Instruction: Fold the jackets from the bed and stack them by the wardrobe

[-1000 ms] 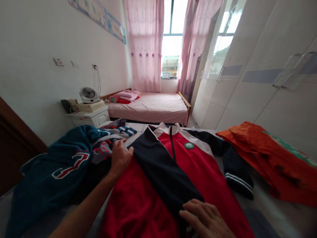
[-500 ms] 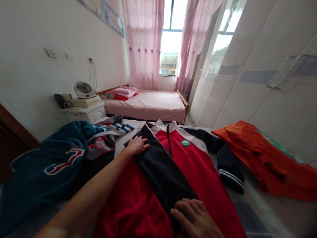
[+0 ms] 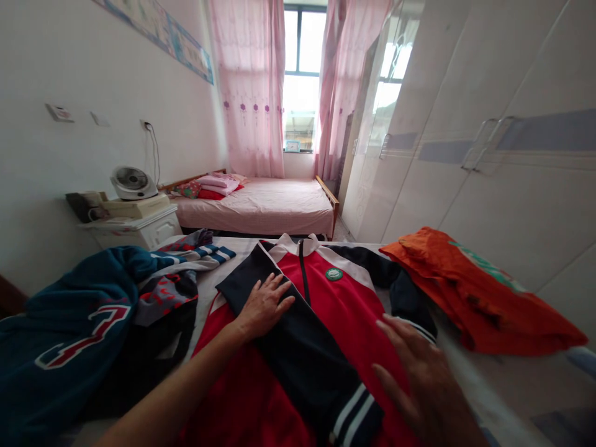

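Observation:
A red, white and navy zip jacket (image 3: 333, 304) lies front up before me, with a round green badge on its chest. Its left-hand navy sleeve (image 3: 307, 347) is folded diagonally across the front, the white-striped cuff near the bottom edge. My left hand (image 3: 265, 303) lies on that sleeve, fingers spread and holding nothing. Over the jacket's right side is my right hand (image 3: 414, 366), fingers apart and slightly blurred; whether it touches the cloth I cannot tell. The other navy sleeve (image 3: 405, 292) stretches out to the right, its cuff partly behind my right hand.
A blue hooded garment (image 3: 88, 316) and a grey-red patterned one (image 3: 167, 292) lie to the left. Orange clothing (image 3: 475, 292) lies to the right. Beyond are a pink-sheeted bed (image 3: 274, 202), a nightstand (image 3: 158, 226) with a fan (image 3: 134, 181), and a white wardrobe (image 3: 465, 205).
My right hand has left the folded sleeve's cuff and moved right and up, its fingers opening. My left hand has slid down the sleeve. The view has turned slightly right.

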### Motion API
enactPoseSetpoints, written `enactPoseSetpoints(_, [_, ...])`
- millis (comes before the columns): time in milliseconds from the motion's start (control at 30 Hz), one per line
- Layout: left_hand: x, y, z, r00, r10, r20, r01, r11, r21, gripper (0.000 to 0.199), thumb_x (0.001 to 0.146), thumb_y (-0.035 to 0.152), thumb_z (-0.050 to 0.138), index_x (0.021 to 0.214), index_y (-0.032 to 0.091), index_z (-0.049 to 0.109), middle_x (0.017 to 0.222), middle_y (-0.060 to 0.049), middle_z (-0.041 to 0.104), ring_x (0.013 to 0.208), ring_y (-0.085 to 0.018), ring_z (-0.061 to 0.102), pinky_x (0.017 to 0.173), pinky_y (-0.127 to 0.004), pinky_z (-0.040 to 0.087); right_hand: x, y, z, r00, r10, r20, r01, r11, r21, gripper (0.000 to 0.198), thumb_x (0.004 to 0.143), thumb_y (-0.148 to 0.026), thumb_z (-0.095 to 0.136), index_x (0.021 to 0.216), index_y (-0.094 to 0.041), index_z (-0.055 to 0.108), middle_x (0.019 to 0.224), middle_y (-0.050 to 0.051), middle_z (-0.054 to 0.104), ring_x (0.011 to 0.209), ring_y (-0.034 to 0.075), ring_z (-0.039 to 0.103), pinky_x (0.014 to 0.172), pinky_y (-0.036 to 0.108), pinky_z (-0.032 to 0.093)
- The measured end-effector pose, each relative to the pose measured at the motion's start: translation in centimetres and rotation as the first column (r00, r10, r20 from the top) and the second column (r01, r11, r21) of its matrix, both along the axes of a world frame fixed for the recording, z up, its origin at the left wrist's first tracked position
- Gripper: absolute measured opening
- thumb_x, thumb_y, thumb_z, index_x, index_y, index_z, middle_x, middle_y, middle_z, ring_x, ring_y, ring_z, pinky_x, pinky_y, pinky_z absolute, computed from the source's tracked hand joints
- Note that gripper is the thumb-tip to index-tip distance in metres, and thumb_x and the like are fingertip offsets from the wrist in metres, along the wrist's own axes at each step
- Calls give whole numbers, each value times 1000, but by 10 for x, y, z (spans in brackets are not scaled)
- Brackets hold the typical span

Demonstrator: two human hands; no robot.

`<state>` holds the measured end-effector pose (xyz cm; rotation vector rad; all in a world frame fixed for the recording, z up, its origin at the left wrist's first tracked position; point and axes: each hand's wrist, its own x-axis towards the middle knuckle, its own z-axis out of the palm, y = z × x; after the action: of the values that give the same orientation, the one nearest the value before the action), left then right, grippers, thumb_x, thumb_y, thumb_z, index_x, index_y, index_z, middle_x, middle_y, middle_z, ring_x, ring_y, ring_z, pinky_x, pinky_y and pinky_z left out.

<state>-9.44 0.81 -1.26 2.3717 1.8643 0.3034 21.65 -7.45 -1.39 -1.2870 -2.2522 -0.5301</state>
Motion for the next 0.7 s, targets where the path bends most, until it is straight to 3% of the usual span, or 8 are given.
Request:
enactPoseSetpoints(167, [23,-34,-8,976,-215,26,214,976,26,53,91,56,32,138,33,36,150,-5,26,139,-26,18,110,-52,16,57,24,-37,923,-383,27,383,918,-100,54,81,-40,40,128,-13,44,133,17,49,117,33,49,84,49,44])
enactPoseSetpoints(267, [25,-42,-17,964,-266,20,266,964,-16,55,90,55,35,140,33,32,150,-5,27,138,-26,19,110,-52,15,73,34,-55,918,-395,-38,381,904,-194,49,83,-32,34,124,-9,48,125,17,55,111,30,53,84,45,46])
enactPoseSetpoints(333, [24,-42,-20,965,-261,30,262,965,-27,55,90,54,36,140,33,32,150,-5,26,138,-26,19,110,-53,14,79,42,-51,932,-336,-136,297,922,-247,44,83,-28,32,116,-11,55,117,16,60,107,28,55,90,43,44])
enactPoseSetpoints(433, [22,-39,-19,965,-247,94,253,966,-56,51,91,52,35,138,31,37,148,-5,30,138,-26,21,111,-52,13,82,56,-18,861,-363,-355,205,888,-411,35,80,-34,37,100,-17,61,99,12,67,93,27,62,85,40,47])
enactPoseSetpoints(500, [22,-38,-16,955,-212,206,226,973,-43,49,92,50,34,134,27,45,146,-5,35,138,-24,22,112,-48,16,75,63,18,728,-443,-523,144,845,-514,35,79,-42,42,96,-18,60,86,9,68,80,26,65,73,37,50])
enactPoseSetpoints(567, [24,-38,-12,909,-159,386,173,985,-2,48,92,49,33,127,23,53,144,-5,39,137,-23,23,112,-42,19,56,66,55,592,-436,-678,80,869,-489,35,79,-45,44,97,-18,58,81,6,67,74,23,64,67,33,50])
enactPoseSetpoints(633, [26,-41,-5,786,-110,608,136,991,3,48,92,50,34,119,21,60,139,-6,45,134,-23,30,112,-38,23,26,63,86,547,-326,-771,42,931,-364,31,82,-41,44,96,-18,58,80,4,66,73,20,63,66,29,48])
enactPoseSetpoints(700, [27,-47,4,562,5,827,159,981,-114,53,90,55,33,117,19,61,133,-8,51,126,-24,42,108,-39,31,-9,53,102,619,-166,-768,-85,958,-275,27,85,-37,43,96,-18,59,81,3,66,75,18,61,69,28,47])
